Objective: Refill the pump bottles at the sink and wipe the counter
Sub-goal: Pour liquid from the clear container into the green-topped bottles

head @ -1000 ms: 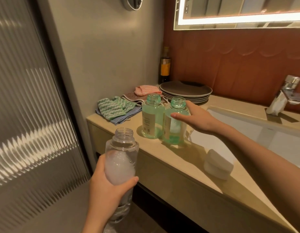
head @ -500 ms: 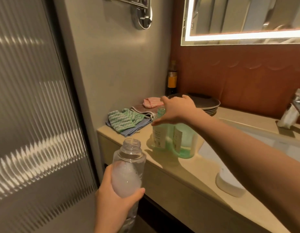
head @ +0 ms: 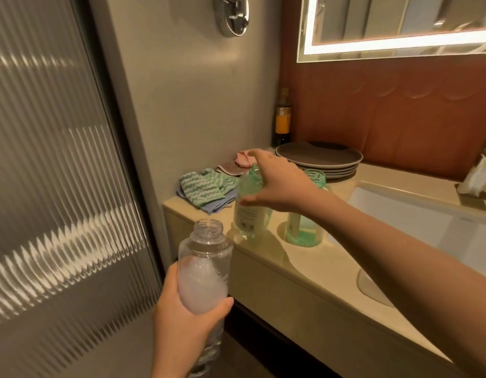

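A tall ribbed glass door (head: 59,186) fills the left of the room, and to its right the beige desk (head: 277,257) runs away from the near edge with a white sink (head: 416,225) set into it on the right. At the far side of the desk a stack of dark plates (head: 318,158) sits against the red-brown wall. Nearest, off the desk's front edge, the left hand (head: 182,320) has its grip wrapped round the lower half of an upright, uncapped clear bottle (head: 206,263), cloudy with foam inside. The right hand (head: 277,184) reaches across from the right, its grip closed over the shoulder of the left green bottle (head: 250,214), which is capless at the desk's near left edge; whether its base touches the desk I cannot tell. Just right of it the right green bottle (head: 304,230) stands open on the desk with green liquid low inside. Folded green and blue cloths (head: 203,188) lie at the far left corner.
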